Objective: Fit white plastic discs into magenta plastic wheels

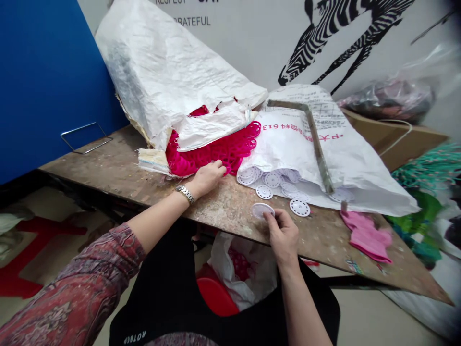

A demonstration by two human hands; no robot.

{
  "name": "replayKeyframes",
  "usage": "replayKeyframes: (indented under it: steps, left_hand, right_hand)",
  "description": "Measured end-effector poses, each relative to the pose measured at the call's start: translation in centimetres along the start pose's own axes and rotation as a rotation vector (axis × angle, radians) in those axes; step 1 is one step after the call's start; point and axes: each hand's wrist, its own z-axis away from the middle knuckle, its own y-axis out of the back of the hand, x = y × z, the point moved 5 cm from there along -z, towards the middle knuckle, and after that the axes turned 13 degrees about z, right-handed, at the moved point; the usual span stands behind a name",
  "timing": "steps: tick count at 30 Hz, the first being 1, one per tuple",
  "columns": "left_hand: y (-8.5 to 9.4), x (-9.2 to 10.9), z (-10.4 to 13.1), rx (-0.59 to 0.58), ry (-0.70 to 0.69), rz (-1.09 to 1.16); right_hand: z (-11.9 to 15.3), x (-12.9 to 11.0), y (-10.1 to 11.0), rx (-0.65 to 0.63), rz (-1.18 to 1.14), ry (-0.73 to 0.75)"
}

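Observation:
My left hand [208, 179], with a metal watch on its wrist, is at the front edge of a heap of bright pink plastic rings [212, 153]. Its fingers are curled closed at the heap; the fingertips are partly hidden. The rings spill from the mouth of a white woven sack [169, 72]. Between thumb and fingers, my right hand [284, 234] pinches a flat white slotted disc [260, 210] over the table's front edge. Similar discs, such as a loose white disc [299, 207], lie beside it and spill from a second white sack [288, 129].
A bent metal bar [317, 149] lies across the second sack. Pink gloves [367, 235] are on the wooden table [144, 185] at the right. Below the edge, a red bucket [216, 290] holds a white bag with pink rings. A wire stand [86, 139] is at the left.

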Motion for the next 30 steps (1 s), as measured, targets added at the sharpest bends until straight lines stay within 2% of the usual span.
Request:
replayKeyframes:
  steps: [5, 8, 11, 14, 18, 21, 24, 27, 29, 30]
  left_hand:
    - [0.5, 3.1, 4.2, -0.017, -0.332, 0.126]
    - [0.7, 5.0, 6.5, 0.013, -0.452, 0.229]
    - [0.9, 6.8, 8.3, 0.001, -0.498, 0.314]
    - [1.1, 8.3, 9.6, -0.026, -0.521, 0.411]
    - [1.0, 9.2, 10.5, -0.005, -0.498, 0.531]
    - [0.5, 9.2, 11.0, 0.074, -0.407, 0.769]
    - [-0.8, 8.7, 11.2, 0.108, -0.121, 1.184]
    - [-2.7, 9.4, 11.5, -0.069, 0.233, 1.659]
    - [-3.2, 10.2, 11.6, -0.173, 0.372, 1.851]
    - [-3.1, 10.5, 11.6, -0.180, 0.408, 1.897]
  right_hand:
    - [-0.5, 0.0, 0.1, 0.008, -0.242, -0.094]
    - [-0.4, -0.7, -0.3, -0.052, -0.432, -0.183]
    - [0.2, -2.0, -0.7, -0.165, -0.553, -0.262]
    - [1.0, -2.7, -1.1, -0.252, -0.575, -0.314]
    - [1.9, -2.5, -1.6, -0.278, -0.585, -0.354]
    - [2.2, -2.5, -1.5, -0.212, -0.613, -0.367]
    - [2.5, -2.7, -1.4, -0.156, -0.628, -0.369]
    - [2.8, -2.9, -1.4, -0.144, -0.631, -0.362]
    - [2.9, -3.0, -1.4, -0.145, -0.600, -0.336]
    - [3.0, -3.0, -1.3, -0.147, -0.566, -0.314]
